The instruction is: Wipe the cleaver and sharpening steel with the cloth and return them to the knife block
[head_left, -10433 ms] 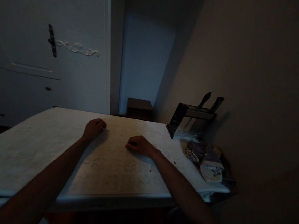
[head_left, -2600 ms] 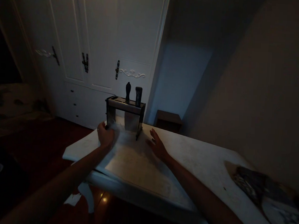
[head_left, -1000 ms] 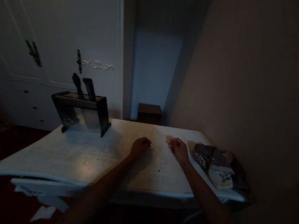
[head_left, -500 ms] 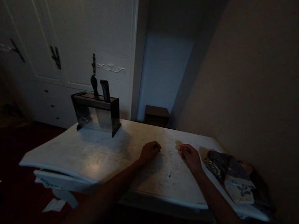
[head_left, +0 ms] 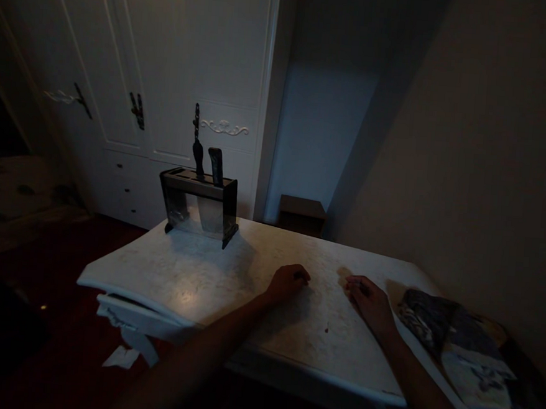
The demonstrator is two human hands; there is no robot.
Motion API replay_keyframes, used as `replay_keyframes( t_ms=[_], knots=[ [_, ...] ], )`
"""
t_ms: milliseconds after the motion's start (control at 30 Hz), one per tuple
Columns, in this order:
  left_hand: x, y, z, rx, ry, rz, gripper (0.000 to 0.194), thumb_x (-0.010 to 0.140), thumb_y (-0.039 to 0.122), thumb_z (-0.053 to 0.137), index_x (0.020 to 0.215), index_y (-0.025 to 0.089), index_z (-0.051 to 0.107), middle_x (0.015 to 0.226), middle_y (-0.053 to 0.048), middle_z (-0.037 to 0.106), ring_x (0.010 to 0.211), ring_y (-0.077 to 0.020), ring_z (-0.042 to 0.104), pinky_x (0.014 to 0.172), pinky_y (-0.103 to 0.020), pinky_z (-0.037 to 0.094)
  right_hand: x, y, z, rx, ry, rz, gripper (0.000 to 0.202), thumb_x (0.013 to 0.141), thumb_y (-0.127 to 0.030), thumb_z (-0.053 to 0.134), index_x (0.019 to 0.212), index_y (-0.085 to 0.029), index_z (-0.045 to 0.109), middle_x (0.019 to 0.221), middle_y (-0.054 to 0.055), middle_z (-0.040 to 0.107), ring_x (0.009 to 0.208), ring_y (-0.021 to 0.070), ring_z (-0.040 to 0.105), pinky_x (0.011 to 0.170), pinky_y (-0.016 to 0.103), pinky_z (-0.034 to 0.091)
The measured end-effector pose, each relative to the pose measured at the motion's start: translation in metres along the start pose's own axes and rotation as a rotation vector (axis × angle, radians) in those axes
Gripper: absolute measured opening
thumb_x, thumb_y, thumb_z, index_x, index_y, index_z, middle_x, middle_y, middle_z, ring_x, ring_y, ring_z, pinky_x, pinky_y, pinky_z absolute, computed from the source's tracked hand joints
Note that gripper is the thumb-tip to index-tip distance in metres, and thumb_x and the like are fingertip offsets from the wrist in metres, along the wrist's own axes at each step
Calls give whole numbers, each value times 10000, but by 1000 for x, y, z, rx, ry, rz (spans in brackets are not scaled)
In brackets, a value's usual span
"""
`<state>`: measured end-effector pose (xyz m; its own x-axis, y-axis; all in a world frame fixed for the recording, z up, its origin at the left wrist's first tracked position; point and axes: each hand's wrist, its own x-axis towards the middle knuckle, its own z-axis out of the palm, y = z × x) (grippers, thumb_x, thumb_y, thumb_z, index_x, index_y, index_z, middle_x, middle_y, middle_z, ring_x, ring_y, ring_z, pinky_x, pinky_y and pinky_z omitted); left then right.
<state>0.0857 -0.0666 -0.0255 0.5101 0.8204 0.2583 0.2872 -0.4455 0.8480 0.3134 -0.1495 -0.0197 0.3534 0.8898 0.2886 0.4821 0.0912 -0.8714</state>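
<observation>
My left hand (head_left: 289,281) hovers over or rests on the middle of a white marbled table (head_left: 184,273); its fingers are curled in, and I see nothing in them. To its right is my right hand (head_left: 369,298), fingers bent toward the thumb in a loose curl, with nothing visible in the grasp. In the dim light I cannot tell whether either hand touches the tabletop. A knife block (head_left: 198,208) with clear sides stands at the far left of the table. Two black-handled knives, one with a broad handle (head_left: 216,166), are upright in it.
Folded patterned cloth (head_left: 464,342) lies along the table's right edge by the wall. A small dark speck (head_left: 326,330) is on the tabletop between my forearms. Behind stand a white wardrobe (head_left: 180,61) and a low brown cabinet (head_left: 302,214). White paper (head_left: 122,357) lies on the red floor.
My view has turned a little to the left, so the table and knife block appear farther right. Both hands keep nearly the same curled pose and place over the table.
</observation>
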Motion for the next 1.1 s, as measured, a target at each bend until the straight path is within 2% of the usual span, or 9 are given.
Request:
replay_keyframes(
  t_ms=[233,533,700,800,900,933,1000,1067,1100],
  knots=[
    [-1,2,1,70,-26,17,231,728,100,535,863,167,709,899,-36,731,861,-168,667,862,-280,495,1,2,0,-21,2,-42,288,740,-437,578,858,-190,670,806,89,712,692,218,655,635,341,495],
    [2,5,-4,61,-44,27,163,714,185,530,789,176,674,829,-56,712,809,-195,654,792,-304,489,0,7,0,-6,48,-67,270,798,-418,528,875,-191,652,732,38,681,596,179,589,514,273,438],
    [5,7,-7,32,-40,16,156,694,268,516,755,203,644,816,-44,709,817,-217,654,789,-327,485,-9,0,-14,-199,92,-265,235,856,-323,474,955,-203,650,863,47,712,760,196,646,731,315,506],
    [5,8,-8,36,-65,32,176,705,320,513,746,206,641,840,-54,711,848,-238,653,812,-352,485,-10,-8,-34,-367,178,-394,255,879,-263,434,1030,-199,630,989,88,693,935,225,634,889,366,484],
    [4,9,-9,49,-61,32,187,711,332,512,755,209,646,864,-63,714,864,-243,652,822,-360,487,-4,-14,-67,-593,310,-381,343,878,-249,429,1177,-163,572,1122,141,630,1093,259,566,994,417,430],
    [4,9,-9,54,-60,35,187,712,328,510,760,210,647,868,-64,714,863,-242,652,824,-361,488,-1,-14,-80,-682,354,-335,405,868,-260,456,1246,-135,531,1209,168,582,1175,275,519,1033,430,400],
    [4,9,-8,61,-61,45,188,716,326,510,765,208,648,875,-70,714,860,-241,651,832,-366,487,4,-11,-108,-860,351,-191,597,834,-318,558,1363,-75,425,1386,217,450,1324,310,390,1091,446,337],
    [5,8,-7,63,-64,47,188,721,332,515,768,208,648,873,-72,714,861,-243,651,837,-371,485,9,-4,-133,-1021,301,17,831,777,-500,660,1421,-62,370,1504,253,309,1403,381,264,1106,504,290],
    [5,7,-6,63,-62,45,190,725,336,517,771,209,650,875,-72,715,866,-245,651,839,-372,485,10,-1,-144,-1055,241,132,911,739,-607,674,1426,-85,381,1509,246,317,1400,406,267,1087,527,305]
  ],
)
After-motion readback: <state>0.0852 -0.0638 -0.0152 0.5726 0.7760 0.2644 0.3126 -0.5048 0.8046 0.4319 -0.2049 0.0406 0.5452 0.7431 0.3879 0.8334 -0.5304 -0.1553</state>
